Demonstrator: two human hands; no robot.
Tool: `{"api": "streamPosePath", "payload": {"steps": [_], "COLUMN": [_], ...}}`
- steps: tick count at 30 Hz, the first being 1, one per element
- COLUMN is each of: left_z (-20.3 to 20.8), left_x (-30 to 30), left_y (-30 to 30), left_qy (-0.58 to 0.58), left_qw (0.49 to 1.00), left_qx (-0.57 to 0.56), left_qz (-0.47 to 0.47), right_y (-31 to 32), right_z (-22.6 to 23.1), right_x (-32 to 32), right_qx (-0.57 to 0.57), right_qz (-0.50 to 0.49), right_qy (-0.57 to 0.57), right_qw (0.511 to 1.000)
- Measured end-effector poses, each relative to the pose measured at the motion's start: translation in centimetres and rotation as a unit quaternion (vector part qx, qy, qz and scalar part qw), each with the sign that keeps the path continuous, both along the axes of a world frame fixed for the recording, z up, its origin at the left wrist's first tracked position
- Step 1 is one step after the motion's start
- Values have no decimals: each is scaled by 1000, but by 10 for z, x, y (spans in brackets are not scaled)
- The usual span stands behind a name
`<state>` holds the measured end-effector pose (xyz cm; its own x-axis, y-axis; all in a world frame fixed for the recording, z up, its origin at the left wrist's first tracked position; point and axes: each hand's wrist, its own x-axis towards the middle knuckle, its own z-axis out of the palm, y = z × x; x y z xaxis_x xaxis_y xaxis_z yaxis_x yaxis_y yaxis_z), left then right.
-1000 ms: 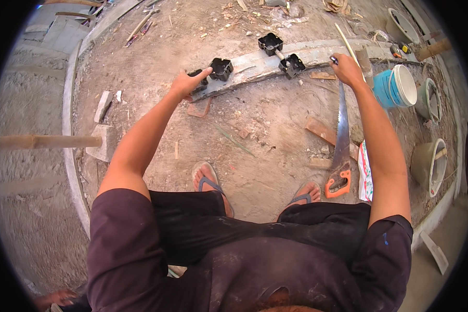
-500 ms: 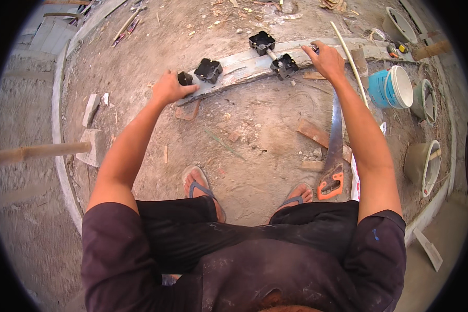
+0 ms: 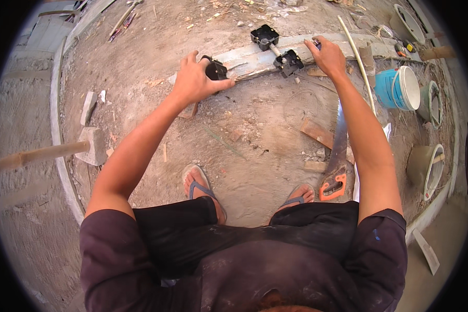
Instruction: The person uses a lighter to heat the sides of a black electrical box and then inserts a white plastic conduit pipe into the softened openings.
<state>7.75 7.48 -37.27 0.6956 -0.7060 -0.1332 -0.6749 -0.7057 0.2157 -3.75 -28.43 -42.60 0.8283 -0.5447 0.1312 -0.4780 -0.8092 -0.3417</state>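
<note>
Out ahead, my left hand (image 3: 196,82) is at a black electrical box (image 3: 217,69) on the left part of a long, pale, rough plank (image 3: 250,61). Its thumb and fingers are spread apart at the box's near and left sides; whether they touch it I cannot tell. To the right, my right hand (image 3: 329,56) is closed over the plank, with a small dark-blue thing (image 3: 317,44) showing at its fingertips. Between my hands, two more black electrical boxes, a far one (image 3: 264,37) and a near one (image 3: 288,63), are joined by a short grey pipe (image 3: 275,50).
A handsaw (image 3: 338,151) with an orange handle lies below my right forearm, near wood offcuts (image 3: 317,133). A pale pole (image 3: 356,62), a blue bucket (image 3: 389,88) and grey buckets (image 3: 424,165) are at the right. A bamboo pole (image 3: 41,155) meets a block (image 3: 94,146) at the left.
My left hand has moved right from a small black box at the plank's left end to the electrical box beside it, its fingers spreading. That first box no longer shows. My right hand stays closed.
</note>
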Motion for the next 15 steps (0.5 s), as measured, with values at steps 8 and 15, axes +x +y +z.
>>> {"api": "streamPosePath", "payload": {"steps": [8,15], "left_z": [-15,3], "left_x": [-8,7], "left_y": [-14,-5], "left_qy": [57,187], "left_qw": [998,979], "left_qx": [-5,-41], "left_qz": [36,64], "right_y": [-1,-6], "right_z": [-3,-7], "right_x": [-2,-4], "right_qx": [2,10], "right_qz": [-16,-2], "right_qy": [5,20], "right_qw": [1000,1000]}}
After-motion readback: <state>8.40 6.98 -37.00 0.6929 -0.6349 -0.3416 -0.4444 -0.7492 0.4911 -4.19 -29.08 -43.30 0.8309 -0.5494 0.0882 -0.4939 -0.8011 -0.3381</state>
